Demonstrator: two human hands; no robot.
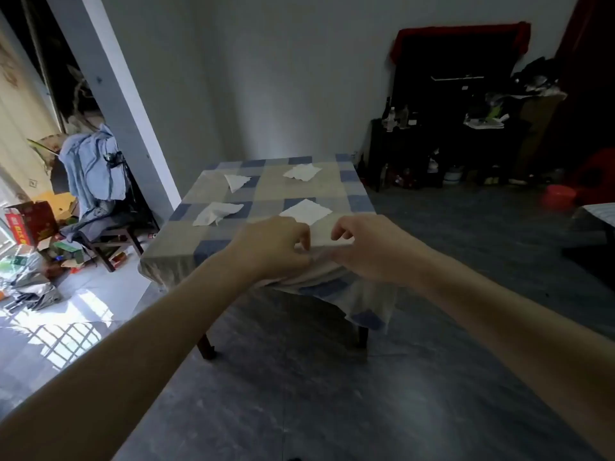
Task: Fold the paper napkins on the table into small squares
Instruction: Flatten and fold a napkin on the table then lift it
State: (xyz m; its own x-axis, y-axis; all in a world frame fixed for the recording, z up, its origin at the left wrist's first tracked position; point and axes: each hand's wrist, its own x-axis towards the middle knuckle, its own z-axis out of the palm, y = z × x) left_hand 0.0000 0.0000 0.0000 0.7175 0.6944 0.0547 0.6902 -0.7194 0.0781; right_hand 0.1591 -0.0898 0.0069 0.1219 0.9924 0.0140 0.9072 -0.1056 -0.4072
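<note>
**Q:** Head view: what are the hands doing?

**A:** Both reach out to the near edge of a small tabletop (233, 207) under a blue and beige checked cloth (186, 257). The left hand (276, 247) and right hand (362, 251) sit close together, fingers curled, pinching a pale sheet (324, 234) lying at that edge. It looks like a napkin, though it blends with the cloth. Working at the near edge probably keeps the sheet within easy reach and gives a flat base for creasing.

**Q:** Where are the other napkins?

**A:** Four white ones lie spread across the cloth, well apart. A flat one (306, 211) sits just beyond the hands. A crumpled one (216, 212) lies to its left. Two more sit towards the far edge, one on the left (237, 182) and one on the right (302, 172). None looks like a small square yet, so I judge the task to be at an early stage.

**Q:** And the room?

**A:** Dim, with a grey floor (299, 394) and a plain wall. Sunlight falls through a grille at the left, beside a chair (109, 241) draped in blue clothing and some boxes. A dark cluttered cabinet (459, 128) stands at the back right.
</note>
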